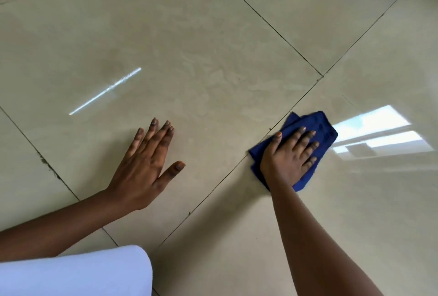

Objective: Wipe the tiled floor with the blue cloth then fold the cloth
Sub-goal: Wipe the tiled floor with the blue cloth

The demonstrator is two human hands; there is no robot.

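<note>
A blue cloth (317,127), folded over into a rough pad, lies on the glossy beige tiled floor (213,47) at the right, across a dark grout line. My right hand (288,156) presses flat on top of it, fingers spread, covering its middle. My left hand (147,165) rests palm-down on the bare tile to the left, fingers apart, holding nothing. Faint damp streaks show on the tile beyond the two hands.
Dark grout lines (272,28) cross the floor diagonally and meet at upper right. A window reflection (374,129) glares on the tile right of the cloth. A white garment over my knee (78,272) fills the bottom left corner.
</note>
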